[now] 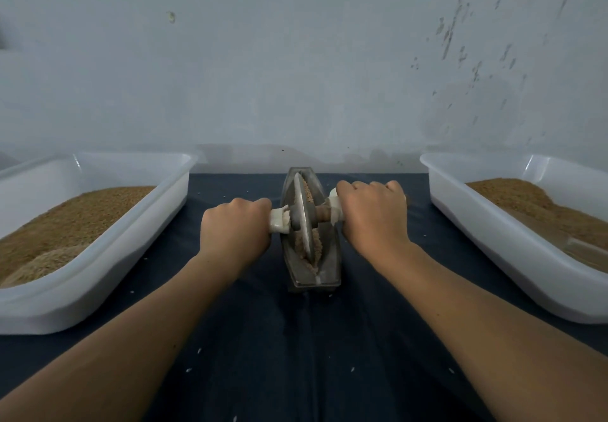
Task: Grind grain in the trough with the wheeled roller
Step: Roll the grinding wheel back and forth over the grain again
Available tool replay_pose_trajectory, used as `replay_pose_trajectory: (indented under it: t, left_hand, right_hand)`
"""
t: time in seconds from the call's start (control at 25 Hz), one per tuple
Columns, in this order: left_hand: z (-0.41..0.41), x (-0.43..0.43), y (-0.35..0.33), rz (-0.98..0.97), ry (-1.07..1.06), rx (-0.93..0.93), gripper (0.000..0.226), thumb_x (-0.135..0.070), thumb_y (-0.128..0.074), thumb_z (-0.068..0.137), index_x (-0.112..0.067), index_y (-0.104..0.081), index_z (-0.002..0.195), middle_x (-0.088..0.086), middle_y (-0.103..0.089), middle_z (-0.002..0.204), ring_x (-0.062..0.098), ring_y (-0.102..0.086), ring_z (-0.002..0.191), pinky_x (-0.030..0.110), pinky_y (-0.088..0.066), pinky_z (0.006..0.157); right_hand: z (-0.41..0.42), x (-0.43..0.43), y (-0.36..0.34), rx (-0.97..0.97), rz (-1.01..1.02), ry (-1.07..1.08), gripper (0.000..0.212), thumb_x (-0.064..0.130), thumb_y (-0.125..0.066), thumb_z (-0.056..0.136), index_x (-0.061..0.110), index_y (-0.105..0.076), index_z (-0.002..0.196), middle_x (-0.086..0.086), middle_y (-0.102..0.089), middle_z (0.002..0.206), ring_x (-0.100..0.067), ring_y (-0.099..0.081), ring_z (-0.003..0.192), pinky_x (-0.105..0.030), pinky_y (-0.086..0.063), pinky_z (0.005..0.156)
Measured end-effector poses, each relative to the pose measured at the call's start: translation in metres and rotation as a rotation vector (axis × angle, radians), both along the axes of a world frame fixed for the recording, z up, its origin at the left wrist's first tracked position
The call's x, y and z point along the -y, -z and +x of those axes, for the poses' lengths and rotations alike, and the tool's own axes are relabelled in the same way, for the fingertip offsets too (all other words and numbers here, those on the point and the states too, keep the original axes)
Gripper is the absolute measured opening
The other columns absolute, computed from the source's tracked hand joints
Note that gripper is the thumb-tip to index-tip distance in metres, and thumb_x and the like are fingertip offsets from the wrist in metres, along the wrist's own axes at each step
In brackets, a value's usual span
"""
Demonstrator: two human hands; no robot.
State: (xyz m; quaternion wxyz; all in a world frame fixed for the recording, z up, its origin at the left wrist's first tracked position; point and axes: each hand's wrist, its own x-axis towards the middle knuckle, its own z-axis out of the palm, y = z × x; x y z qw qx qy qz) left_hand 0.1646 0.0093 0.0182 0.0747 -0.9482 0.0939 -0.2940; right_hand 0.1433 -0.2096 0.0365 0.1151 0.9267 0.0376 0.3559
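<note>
Gripping one end of the roller's axle in each fist, our left hand (pixel 235 229) and right hand (pixel 371 212) hold the single metal wheel (pixel 303 216) upright in the one narrow trough (pixel 324 257), probably so we can press evenly on the grain (pixel 307 191). Two white tubs, the left tub (pixel 98 277) and right tub (pixel 493 234), flank it, likely supply and output.

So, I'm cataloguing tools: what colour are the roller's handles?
The handles are white; the head view shows them best.
</note>
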Motion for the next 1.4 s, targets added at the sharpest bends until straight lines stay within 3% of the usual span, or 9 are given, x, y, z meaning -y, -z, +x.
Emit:
replay_pose_trajectory:
  t: [0.16,0.36,0.52,0.72,1.16,1.28,1.4]
  left_hand:
    - [0.006,0.002,-0.001,0.01,0.004,0.013,0.017,-0.024,-0.057,0.079,-0.026,-0.042,0.073,-0.006,-0.042,0.057,0.016,-0.032,0.044,0.025,-0.016,0.044]
    - [0.008,0.006,-0.006,0.066,0.016,0.052,0.021,-0.022,-0.059,0.078,-0.027,-0.04,0.071,-0.006,-0.036,0.054,0.015,-0.025,0.041,0.024,-0.013,0.044]
    - [0.009,0.008,-0.01,0.107,0.024,0.068,0.021,-0.022,-0.057,0.08,-0.027,-0.038,0.071,-0.006,-0.039,0.055,0.015,-0.027,0.042,0.025,-0.013,0.044]
    - [0.01,0.01,-0.014,0.163,0.032,0.084,0.023,-0.019,-0.056,0.08,-0.024,-0.036,0.07,-0.005,-0.041,0.055,0.017,-0.03,0.042,0.025,-0.015,0.044]
    - [0.025,0.015,-0.016,0.224,0.034,0.096,0.024,-0.021,-0.058,0.08,-0.023,-0.037,0.069,-0.005,-0.039,0.054,0.016,-0.031,0.042,0.025,-0.013,0.045]
    - [0.028,0.015,-0.015,0.207,0.039,0.097,0.024,-0.02,-0.058,0.081,-0.023,-0.037,0.069,-0.004,-0.038,0.054,0.017,-0.03,0.042,0.025,-0.014,0.045]
    - [0.031,0.014,-0.013,0.191,0.043,0.103,0.024,-0.021,-0.057,0.082,-0.023,-0.037,0.07,-0.004,-0.038,0.054,0.017,-0.028,0.042,0.025,-0.014,0.046]
  right_hand:
    - [0.007,0.002,0.006,0.023,0.003,0.016,0.032,0.008,-0.071,0.071,0.022,-0.043,0.076,0.004,-0.058,0.067,-0.021,-0.037,0.059,-0.035,-0.026,0.065]
    - [0.007,0.008,0.013,0.034,0.038,0.009,0.024,0.008,-0.071,0.065,0.018,-0.054,0.078,0.001,-0.06,0.066,-0.026,-0.054,0.059,-0.034,-0.03,0.064]
    - [0.006,0.009,0.019,0.087,0.11,-0.039,0.027,0.005,-0.073,0.057,0.016,-0.056,0.075,-0.003,-0.059,0.061,-0.03,-0.055,0.056,-0.034,-0.028,0.062]
    - [0.007,0.011,0.024,0.101,0.135,-0.032,0.036,0.004,-0.069,0.058,0.023,-0.043,0.074,-0.002,-0.059,0.061,-0.029,-0.047,0.052,-0.035,-0.027,0.062]
    - [0.022,0.016,0.032,0.016,0.17,-0.012,0.032,0.008,-0.066,0.067,0.023,-0.041,0.08,0.0,-0.063,0.072,-0.031,-0.058,0.064,-0.035,-0.028,0.064]
    - [0.025,0.017,0.032,0.05,0.189,-0.033,0.023,0.008,-0.068,0.067,0.019,-0.055,0.083,0.0,-0.063,0.07,-0.028,-0.052,0.059,-0.035,-0.031,0.065]
    - [0.028,0.016,0.032,0.069,0.177,-0.039,0.021,0.008,-0.068,0.068,0.017,-0.056,0.082,0.0,-0.061,0.069,-0.024,-0.042,0.058,-0.035,-0.028,0.064]
